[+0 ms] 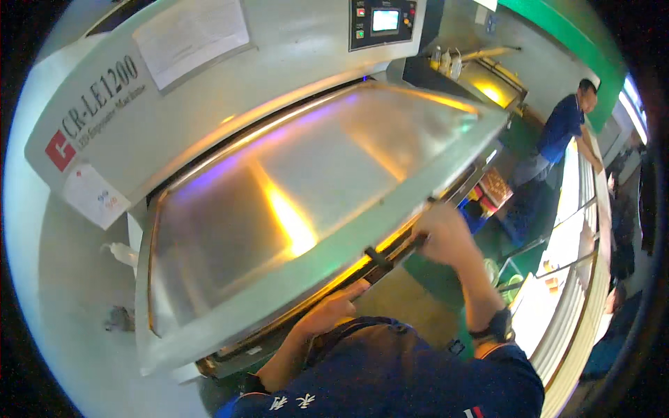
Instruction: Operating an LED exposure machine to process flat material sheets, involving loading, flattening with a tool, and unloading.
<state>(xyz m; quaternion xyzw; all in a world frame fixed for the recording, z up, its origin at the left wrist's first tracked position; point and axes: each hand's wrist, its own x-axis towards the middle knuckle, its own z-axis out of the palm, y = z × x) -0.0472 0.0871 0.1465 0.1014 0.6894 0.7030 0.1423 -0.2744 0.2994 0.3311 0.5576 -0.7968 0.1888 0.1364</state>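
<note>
Where a dark handle juts from the front edge of the pale machine, partly hidden, the right hand has its fingers curled closed around it. The left hand lays one straight finger by the narrow dark rail, though whether its other fingers grip I cannot tell. Beyond, a flat greenish border frames a broad, metallic-looking panel, sheeny with golden streaks.
</note>
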